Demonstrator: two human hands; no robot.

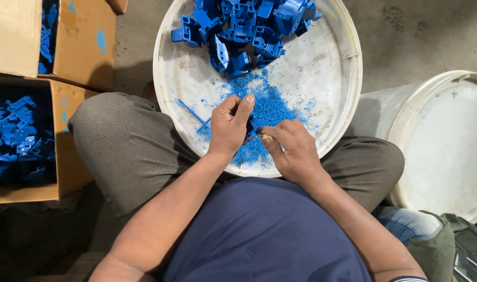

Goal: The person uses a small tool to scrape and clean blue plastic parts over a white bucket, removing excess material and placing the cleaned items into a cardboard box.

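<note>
Here, two brown cardboard boxes point(71, 130) of blue parts sit on the left. The left hand point(229, 128) pinches a small blue plastic part point(252, 125), and the right hand point(293, 149) grips a thin tool point(251, 138) over the round white tray point(332, 104).

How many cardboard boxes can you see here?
2. One box sits at the top left; the other box is below it by the left knee. Both hold blue parts, and both are cut off by the frame.
</note>
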